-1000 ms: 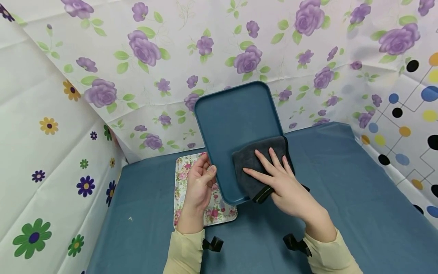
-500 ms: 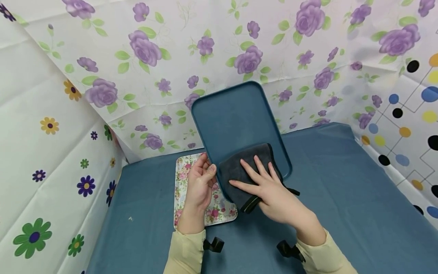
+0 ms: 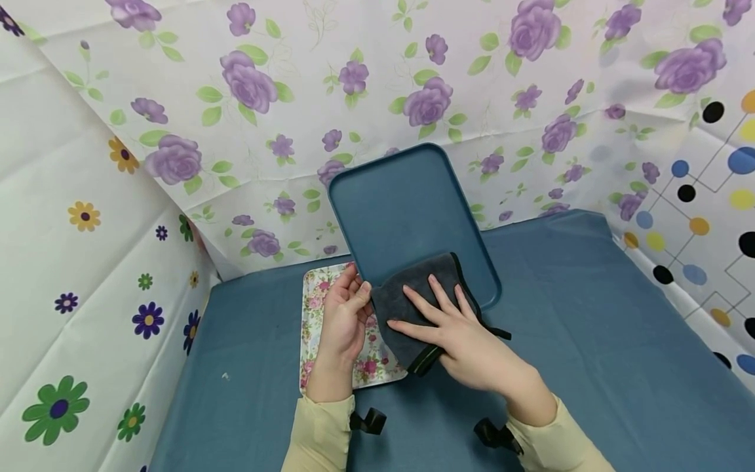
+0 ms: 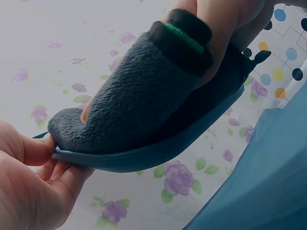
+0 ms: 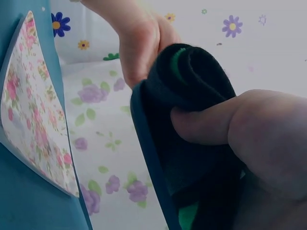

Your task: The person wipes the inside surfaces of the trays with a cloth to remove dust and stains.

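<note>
In the head view a blue rectangular tray (image 3: 407, 203) is held up at a slant. My left hand (image 3: 344, 314) grips its left edge, the thumb on the front and the fingers behind. A dark grey cleaning cloth (image 3: 407, 298) with black trim lies folded over the tray's lower left part and hangs past its bottom edge. My right hand (image 3: 460, 337) presses it with spread fingers. In the right wrist view the thumb (image 5: 206, 125) sits against the rolled end of the cloth, opposite the fingers. The left thumb (image 4: 38, 149) lies right beside the cloth's corner.
On the blue table cover (image 3: 253, 367), partly behind my left hand, rests a floral tray (image 3: 312, 328) with a white rim. Flower-printed sheets (image 3: 330, 59) rise at the back and left. A dotted sheet (image 3: 708, 262) stands on the right.
The right hand has slid the cloth left and down across the tray, to the lower left edge. The tray's top has shifted slightly left; the left hand keeps its grip.
</note>
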